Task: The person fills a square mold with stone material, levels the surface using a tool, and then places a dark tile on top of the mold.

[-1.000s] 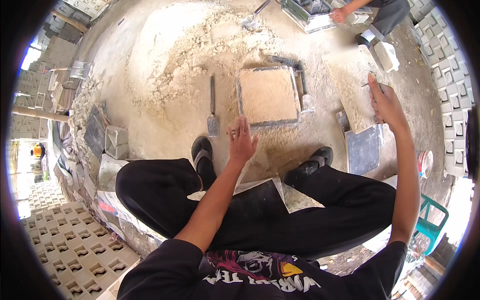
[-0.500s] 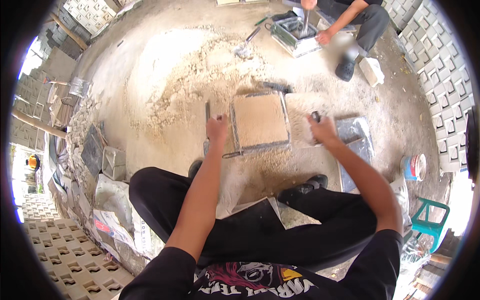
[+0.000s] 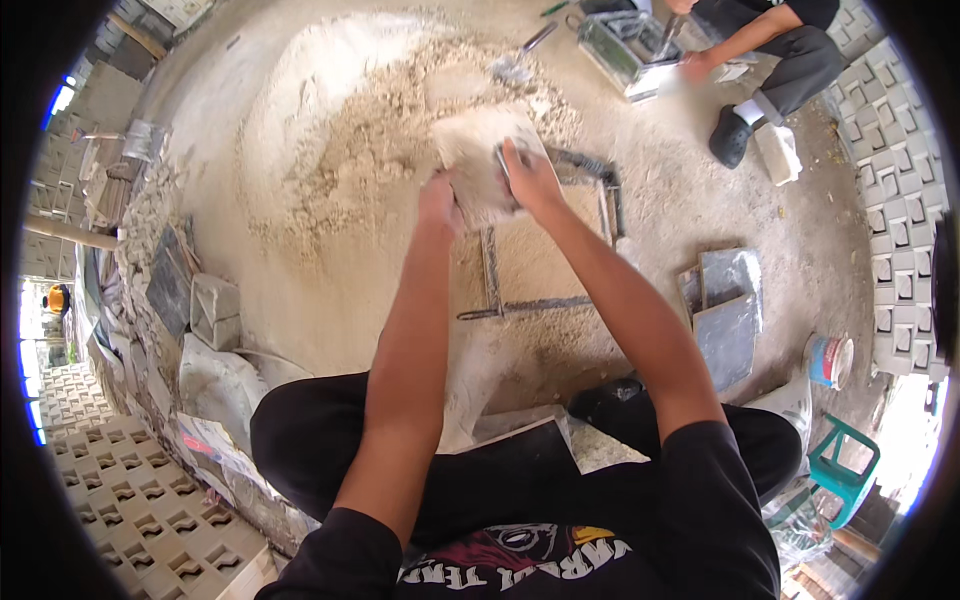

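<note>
A flat, dust-covered board [image 3: 462,140] with a dark handle is tilted over the far left corner of a square metal mould frame [image 3: 552,303]. My right hand [image 3: 532,182] is closed around that handle. Beside the board's near left edge my left hand [image 3: 438,203] is a closed fist; a bit of something dark shows at its fingers, too blurred to name. Pale sandy material [image 3: 540,255] fills the frame level with its rim. Part of the frame's far left side is hidden behind the board and my hands.
A heap of pale sand [image 3: 330,130] lies beyond, with a trowel [image 3: 515,62] on it. At far right a co-worker's hand [image 3: 695,66] is at another metal mould [image 3: 620,50]. Dark plates [image 3: 725,335], a bucket [image 3: 830,361] and a green stool [image 3: 843,470] stand right.
My right hand has swung the board from the frame's right side across to its far left. My left hand has moved slightly farther away, and the two hands are now close together.
</note>
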The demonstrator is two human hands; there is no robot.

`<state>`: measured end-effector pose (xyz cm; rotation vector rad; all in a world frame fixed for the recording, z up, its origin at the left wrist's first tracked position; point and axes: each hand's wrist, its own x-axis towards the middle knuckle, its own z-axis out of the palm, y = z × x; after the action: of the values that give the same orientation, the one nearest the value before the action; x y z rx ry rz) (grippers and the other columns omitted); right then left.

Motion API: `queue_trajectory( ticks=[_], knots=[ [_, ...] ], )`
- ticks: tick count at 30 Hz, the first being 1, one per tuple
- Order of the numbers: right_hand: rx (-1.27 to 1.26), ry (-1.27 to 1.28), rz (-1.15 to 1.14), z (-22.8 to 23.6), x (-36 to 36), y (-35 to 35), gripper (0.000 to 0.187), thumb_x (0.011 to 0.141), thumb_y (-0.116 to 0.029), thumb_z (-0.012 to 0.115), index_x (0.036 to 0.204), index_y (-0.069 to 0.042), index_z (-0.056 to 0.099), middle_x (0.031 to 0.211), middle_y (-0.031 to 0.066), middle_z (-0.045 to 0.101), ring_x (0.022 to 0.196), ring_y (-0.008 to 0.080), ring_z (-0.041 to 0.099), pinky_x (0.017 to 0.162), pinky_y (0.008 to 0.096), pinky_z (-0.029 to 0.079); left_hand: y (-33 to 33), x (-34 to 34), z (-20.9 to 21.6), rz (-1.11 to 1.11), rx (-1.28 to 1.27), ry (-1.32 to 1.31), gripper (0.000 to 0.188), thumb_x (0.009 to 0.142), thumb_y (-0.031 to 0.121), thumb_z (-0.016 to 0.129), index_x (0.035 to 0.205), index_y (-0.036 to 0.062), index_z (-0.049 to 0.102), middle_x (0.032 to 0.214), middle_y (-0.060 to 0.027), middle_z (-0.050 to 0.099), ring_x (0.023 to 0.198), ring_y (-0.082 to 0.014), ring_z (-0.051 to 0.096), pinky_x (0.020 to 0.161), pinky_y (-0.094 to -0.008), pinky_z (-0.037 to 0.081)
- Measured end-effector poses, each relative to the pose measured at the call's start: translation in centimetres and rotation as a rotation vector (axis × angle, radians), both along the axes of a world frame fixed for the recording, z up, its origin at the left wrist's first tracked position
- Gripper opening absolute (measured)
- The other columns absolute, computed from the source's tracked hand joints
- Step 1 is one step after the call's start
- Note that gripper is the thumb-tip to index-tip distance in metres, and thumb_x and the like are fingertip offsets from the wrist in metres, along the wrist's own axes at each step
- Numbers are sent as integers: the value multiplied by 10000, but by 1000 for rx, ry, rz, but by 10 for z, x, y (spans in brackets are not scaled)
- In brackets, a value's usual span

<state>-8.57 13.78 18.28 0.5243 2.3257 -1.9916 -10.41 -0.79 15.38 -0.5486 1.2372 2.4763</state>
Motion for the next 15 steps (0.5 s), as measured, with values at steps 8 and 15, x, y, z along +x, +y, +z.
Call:
queue_trajectory(
  ticks=[8,15],
  knots=[
    [393,49,289,-8,-59,-41,469,932,-446,439,976,-35,662,704,154,633,674,270,624,647,392,463,-40,-25,-72,353,219,-104,292,967,86,393,1254,36,411,1225,-148,508,1158,-276,511,986,-484,434],
    [337,226,174,-14,-25,-31,397,923,-373,509,1098,-40,636,999,149,669,925,251,637,826,354,474,-34,-29,-97,370,127,-179,333,957,104,446,1284,83,390,1263,-146,471,1190,-304,476,989,-525,410]
  ],
)
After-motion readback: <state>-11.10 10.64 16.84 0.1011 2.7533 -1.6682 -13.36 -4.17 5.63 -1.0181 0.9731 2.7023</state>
